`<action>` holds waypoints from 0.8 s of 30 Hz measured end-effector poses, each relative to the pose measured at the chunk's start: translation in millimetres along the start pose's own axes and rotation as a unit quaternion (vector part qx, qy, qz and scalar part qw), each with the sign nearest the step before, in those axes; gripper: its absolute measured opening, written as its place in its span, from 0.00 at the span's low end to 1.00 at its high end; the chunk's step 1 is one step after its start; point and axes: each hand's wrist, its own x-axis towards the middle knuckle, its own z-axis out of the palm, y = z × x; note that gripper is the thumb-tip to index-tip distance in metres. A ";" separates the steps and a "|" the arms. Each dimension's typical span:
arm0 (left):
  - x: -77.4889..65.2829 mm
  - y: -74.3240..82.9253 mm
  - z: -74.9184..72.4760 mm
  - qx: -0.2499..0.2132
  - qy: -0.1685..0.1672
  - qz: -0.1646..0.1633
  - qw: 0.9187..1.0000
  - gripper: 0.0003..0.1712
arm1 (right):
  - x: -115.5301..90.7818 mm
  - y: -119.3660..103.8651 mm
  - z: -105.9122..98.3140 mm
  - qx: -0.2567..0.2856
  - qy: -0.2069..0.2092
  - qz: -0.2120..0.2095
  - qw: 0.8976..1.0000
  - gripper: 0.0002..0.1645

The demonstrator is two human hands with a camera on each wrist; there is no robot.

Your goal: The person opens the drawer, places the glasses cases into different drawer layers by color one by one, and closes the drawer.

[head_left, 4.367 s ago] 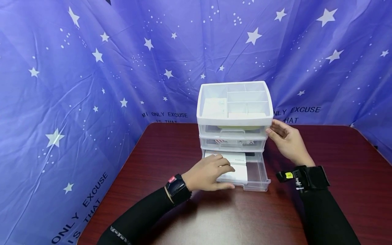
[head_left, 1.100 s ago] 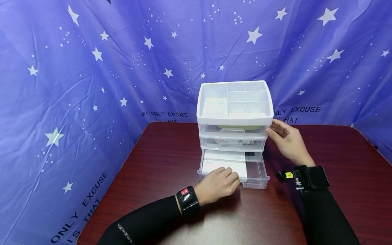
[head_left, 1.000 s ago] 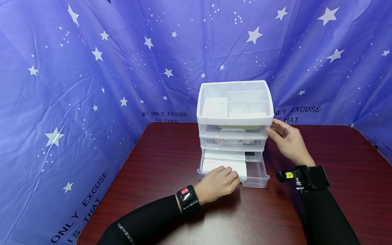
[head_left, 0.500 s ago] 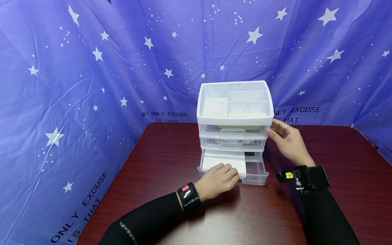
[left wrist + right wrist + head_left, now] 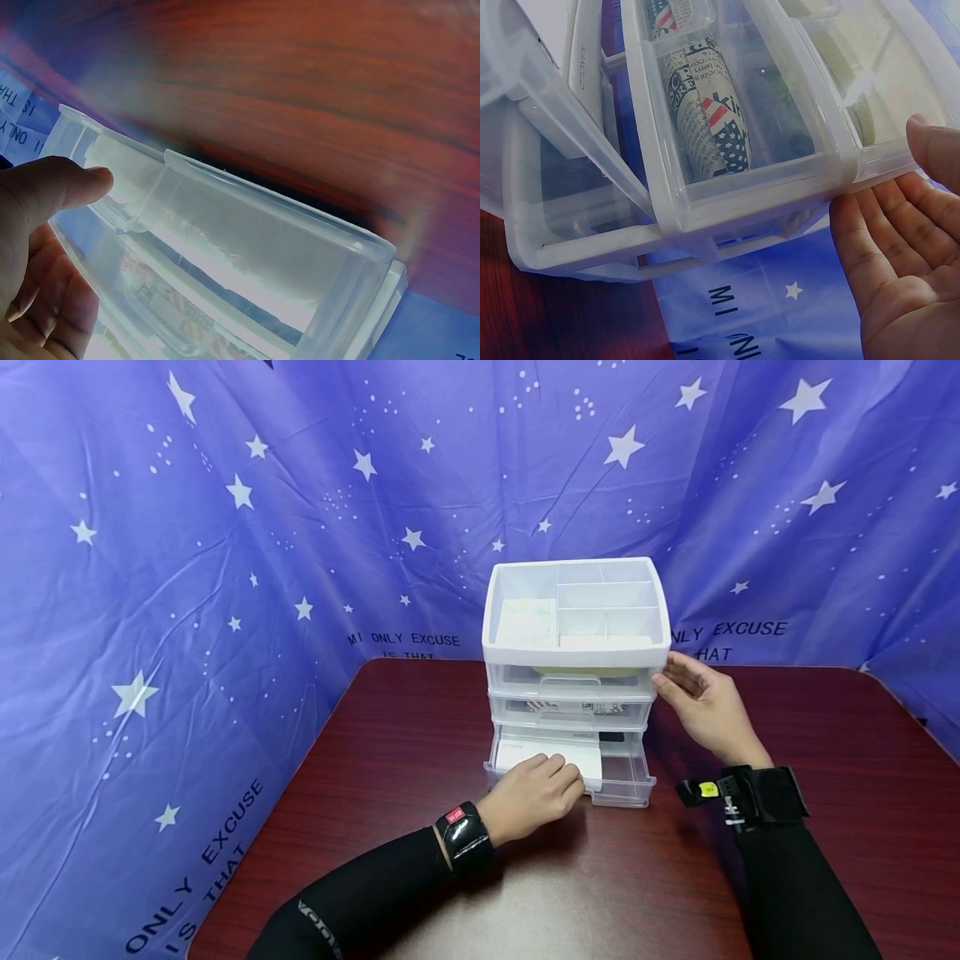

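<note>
A white and clear plastic drawer organizer [image 5: 575, 657] stands on the table, its bottom drawer [image 5: 626, 794] pulled partly out. My left hand [image 5: 534, 800] is at that drawer's front, fingers curled over the edge; the left wrist view shows the thumb [image 5: 90, 185] against the front panel beside the handle tab. Flat white boxes [image 5: 525, 752] lie in the drawer, partly covered by the hand. My right hand [image 5: 708, 714] grips the organizer's right side below the top tray, thumb at the front corner and fingers along the side wall, as the right wrist view shows.
The two upper drawers are closed. A newsprint-patterned bundle [image 5: 705, 112] lies in the middle one, something yellow-green [image 5: 844, 82] in the top one. The top tray has dividers and a white item [image 5: 527, 620]. A star-printed blue curtain [image 5: 420, 502] hangs behind the dark red table [image 5: 420, 727].
Earlier the left hand was spread over the white boxes; it then moved to the drawer front. Over the last second the drawer has slid slightly inward with it. The right hand stays put.
</note>
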 end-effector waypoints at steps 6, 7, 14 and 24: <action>0.1 -1.6 3.5 0.012 0.010 0.005 1.000 0.15 | -0.2 -0.3 0.4 0.006 0.000 0.001 1.000 0.25; 0.2 -2.1 4.3 0.015 0.013 0.006 1.000 0.16 | -0.3 -0.2 0.4 0.006 0.000 0.001 1.000 0.25; 2.5 -7.8 7.7 0.030 0.034 0.014 0.999 0.25 | -0.3 2.3 0.2 0.007 0.004 -0.003 1.000 0.25; 5.7 -13.7 0.2 0.022 0.040 0.007 0.999 0.23 | -5.4 -32.1 2.2 0.007 -0.001 -0.010 1.000 0.24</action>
